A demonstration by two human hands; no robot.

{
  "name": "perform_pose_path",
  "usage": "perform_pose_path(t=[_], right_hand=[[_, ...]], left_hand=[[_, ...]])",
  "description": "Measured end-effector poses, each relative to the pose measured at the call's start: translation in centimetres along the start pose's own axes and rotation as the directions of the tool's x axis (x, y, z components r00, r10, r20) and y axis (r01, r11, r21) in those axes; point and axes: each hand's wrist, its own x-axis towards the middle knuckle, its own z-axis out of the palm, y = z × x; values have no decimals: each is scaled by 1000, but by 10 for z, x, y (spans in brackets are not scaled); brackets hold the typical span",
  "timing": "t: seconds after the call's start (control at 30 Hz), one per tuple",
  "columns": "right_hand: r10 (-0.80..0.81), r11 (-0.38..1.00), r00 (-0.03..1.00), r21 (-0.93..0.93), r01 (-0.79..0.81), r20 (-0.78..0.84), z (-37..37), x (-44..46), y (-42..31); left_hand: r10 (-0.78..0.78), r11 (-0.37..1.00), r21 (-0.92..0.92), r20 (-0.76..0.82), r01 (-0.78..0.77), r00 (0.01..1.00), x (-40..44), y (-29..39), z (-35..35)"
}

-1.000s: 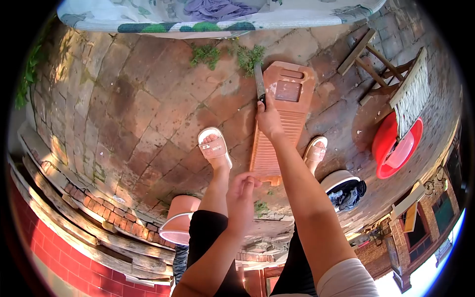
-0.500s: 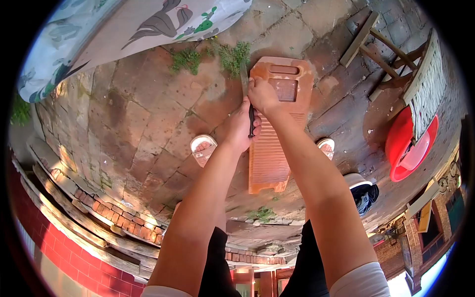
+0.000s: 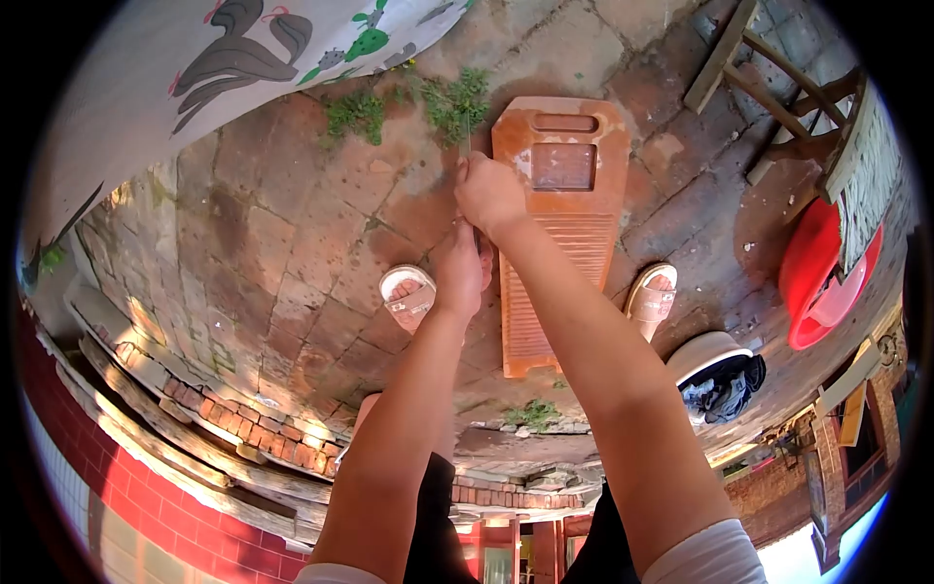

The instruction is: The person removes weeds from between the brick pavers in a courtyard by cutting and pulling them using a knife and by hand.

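My left hand is closed around the dark handle of a knife, now mostly hidden by my fingers. The narrow grey blade of the knife points away from me and shows just beyond my right hand. That right hand is closed on the knife further along, ahead of the left; its exact grip is hidden. Under my right forearm lies an orange-brown washboard, with ridges, a recessed panel and a slot at its far end. Both hands are above its left edge.
Green weeds grow between the paving stones. A printed cloth hangs at upper left. To the right are a wooden stool with a woven seat, a red basin and a white bucket holding dark cloth. Sandalled feet flank the washboard.
Both hands have shifted slightly left relative to the washboard, off its surface. The knife handle, visible before, is now mostly covered. The view has moved, showing more of the bucket.
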Motion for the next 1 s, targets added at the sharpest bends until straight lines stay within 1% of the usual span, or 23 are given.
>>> perform_pose_path(t=[0.07, 0.13, 0.23, 0.33, 0.43, 0.53, 0.57, 0.63, 0.67, 0.73, 0.77, 0.8, 0.83, 0.87, 0.9, 0.97, 1.0], right_hand=[[0, 1000, 1000, -29, 0, -2, -5, -1, 3], [3, 1000, 999, -13, -3, -32, -15, 0, 5], [-5, 999, 999, -47, 3, -40, -16, 14, 11], [22, 998, 999, -57, -24, -33, -7, 10, 3], [35, 998, 999, -44, -34, 17, 2, -7, -1], [-5, 999, 996, -34, 8, 92, 3, -13, 11], [-22, 999, 993, -27, 25, 119, -3, -17, 11], [-20, 998, 995, 54, 15, 99, -15, -25, 13], [-14, 996, 995, 94, 5, 96, -19, -30, 14], [-4, 982, 999, 191, -3, 38, -21, -29, 21], [1, 970, 1000, 243, -3, 8, -21, -28, 24], [25, 939, 1000, 342, -26, 8, -22, -25, 25], [47, 898, 999, 437, -45, 7, -23, -23, 26], [69, 847, 998, 527, -65, 12, -23, -22, 27], [108, 809, 993, 576, -116, 48, -22, -24, 28], [168, 721, 978, 662, -205, 120, -19, -30, 28], [150, 740, 985, 652, -166, 81, -10, -34, 32]], left_hand=[[3, 998, 70, -32, -1, 999, -1, 1, 10], [30, 988, 152, -83, -17, 996, -5, 5, 23], [3, 985, 174, -65, 8, 998, -1, 18, 31], [-11, 1000, 13, 32, 11, 999, 9, 1, 10], [-25, 999, -32, -75, 23, 997, 0, -9, 6], [-67, 995, -75, -75, 61, 995, -21, -11, 19], [-57, 996, -68, -84, 51, 995, -27, -15, 23], [-24, 998, -54, -105, 18, 994, -30, -20, 28], [-22, 999, 30, -105, 25, 994, -33, -15, 31], [-28, 978, 202, -104, 48, 994, -40, -2, 31], [24, 906, 422, -16, -15, 1000, -32, 5, 21], [58, 783, 615, 83, -97, 995, -20, 16, 9], [255, 733, 632, 84, -249, 963, -9, 24, 2], [416, 497, 816, 74, -294, 906, -5, 49, 4], [621, 289, 858, 170, -426, 765, 7, 69, 3], [762, -53, 872, 350, -486, 545, 38, 110, 5], [748, -172, 861, 430, -478, 505, 51, 124, 8]])
